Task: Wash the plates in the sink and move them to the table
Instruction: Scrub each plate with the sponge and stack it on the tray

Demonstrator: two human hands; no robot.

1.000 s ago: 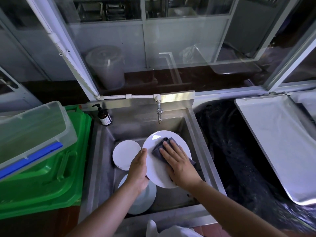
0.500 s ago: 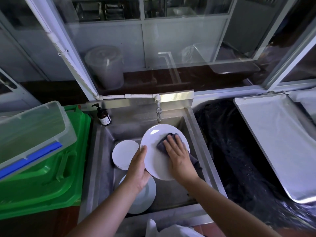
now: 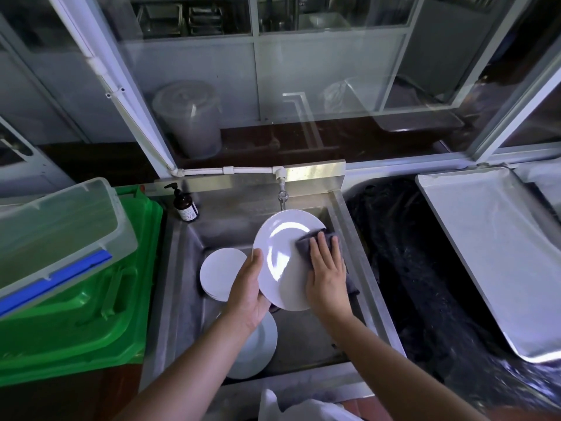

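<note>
Over the steel sink I hold a large white plate tilted up, just under the tap. My left hand grips its lower left rim. With flat fingers, my right hand presses a dark grey cloth against the plate's right side. A small white plate leans in the sink to the left. Another white plate lies on the sink bottom, partly hidden by my left forearm.
A brown soap pump bottle stands at the sink's back left corner. Left of the sink sit a green crate and a clear lidded box. To the right lie black plastic sheeting and a metal tray.
The plate has risen toward the tap and tilted more upright. My right hand slid the cloth from the plate's centre to its right edge.
</note>
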